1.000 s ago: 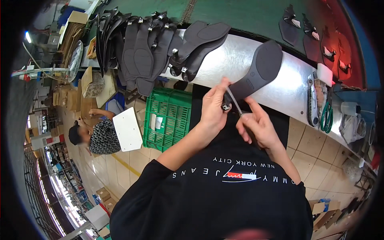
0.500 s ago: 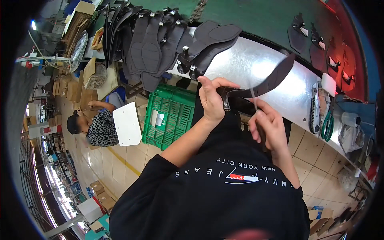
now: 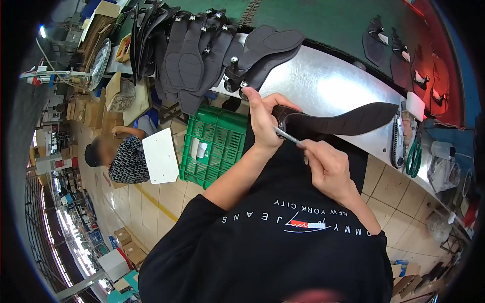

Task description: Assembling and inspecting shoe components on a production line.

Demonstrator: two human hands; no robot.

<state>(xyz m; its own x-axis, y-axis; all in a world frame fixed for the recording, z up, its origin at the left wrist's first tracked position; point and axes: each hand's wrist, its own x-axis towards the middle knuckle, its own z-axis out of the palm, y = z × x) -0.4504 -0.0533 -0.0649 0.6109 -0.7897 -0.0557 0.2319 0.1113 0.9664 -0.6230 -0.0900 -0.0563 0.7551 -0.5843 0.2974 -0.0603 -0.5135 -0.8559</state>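
Note:
A dark brown-black sandal [image 3: 348, 120] is in my left hand [image 3: 263, 123], held by its strap end. My fingers wrap behind the strap, with the thumb raised, and the long flat sole stretches to the right over the bench. Pinched in my right hand [image 3: 329, 165] is a slim silver-grey pointed tool [image 3: 288, 135], whose exact kind I cannot make out. Its tip reaches the glossy strap beside my left palm; whether it touches is unclear. Just beyond my left hand, more dark sandals [image 3: 270, 48] with shiny buckles lie on the metal bench.
The metal bench [image 3: 316, 65] borders a green conveyor belt [image 3: 323, 20]. Utility knife [image 3: 398, 139] and green-handled scissors [image 3: 414, 159] lie at the right. A green crate [image 3: 214, 146] stands left of me. Another person [image 3: 132, 159] works farther left. Several sandals sit under red light [image 3: 439, 81].
The sandal has turned in my left hand, its sole swinging down and rightward. The tool in my right hand has gone from upright to slanting left, its tip now at the strap.

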